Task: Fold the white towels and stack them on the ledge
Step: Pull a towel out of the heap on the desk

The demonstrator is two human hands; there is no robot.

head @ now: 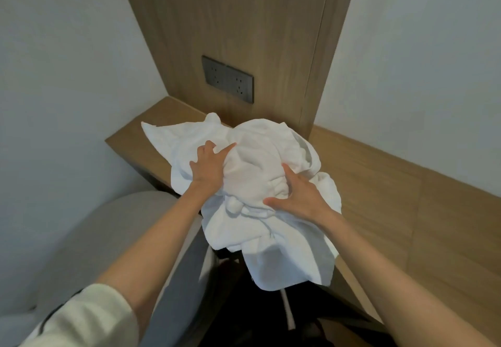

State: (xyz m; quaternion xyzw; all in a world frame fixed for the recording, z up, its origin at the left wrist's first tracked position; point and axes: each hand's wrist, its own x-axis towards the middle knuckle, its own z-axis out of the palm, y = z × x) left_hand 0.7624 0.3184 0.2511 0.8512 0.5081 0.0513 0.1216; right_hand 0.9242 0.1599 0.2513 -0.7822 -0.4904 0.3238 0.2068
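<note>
A crumpled heap of white towels (252, 173) lies on the wooden ledge (379, 184), and one end hangs over the ledge's front edge. My left hand (207, 166) is on the heap's left side, its fingers curled into the cloth and its thumb stretched to the right. On the right side of the heap, my right hand (295, 195) grips a bunched fold, with its thumb spread and its outer fingers buried in the fabric. How many towels make up the heap cannot be made out.
A dark socket plate (227, 78) sits on the wood wall panel behind the ledge. White walls stand to the left and right. A grey padded chair (113, 238) is at lower left, below the ledge. Bare wood runs to the right of the heap.
</note>
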